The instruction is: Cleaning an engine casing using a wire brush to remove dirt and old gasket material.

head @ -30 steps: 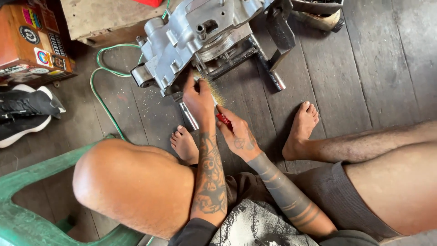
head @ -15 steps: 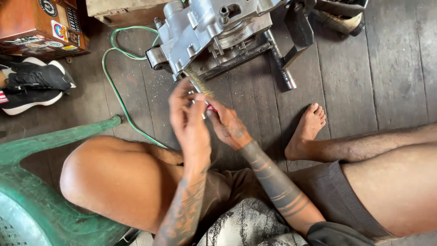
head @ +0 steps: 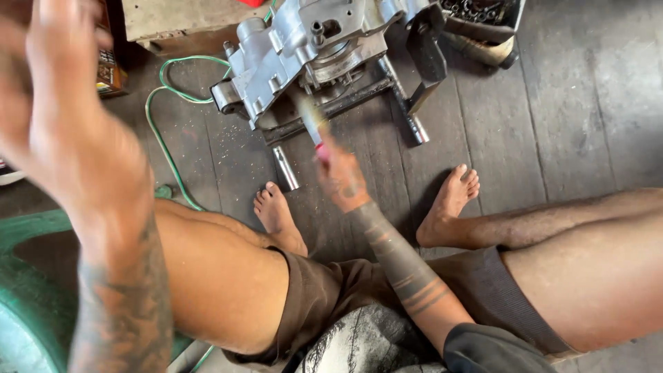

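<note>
I sit on a wooden floor with a grey metal engine case [head: 304,48] on a black stand in front of my feet. My right hand [head: 340,174] is shut on a small brush with a red handle [head: 314,128], its blurred tip pointing up toward the engine case. My left hand [head: 62,103] is raised close to the camera at the left, blurred, fingers apart and holding nothing. A metal tube [head: 284,168] lies on the floor beside my left foot [head: 276,214].
A green hose [head: 162,138] loops over the floor to the left of the engine. A green plastic chair [head: 21,290] sits at the lower left. A wooden block [head: 179,21] stands at the top, and a dark box of metal parts [head: 483,27] at the top right.
My left hand has let go near the brush and swung up toward the camera at the left. The right hand stays on the brush, now pointing at the engine case. The view has shifted right.
</note>
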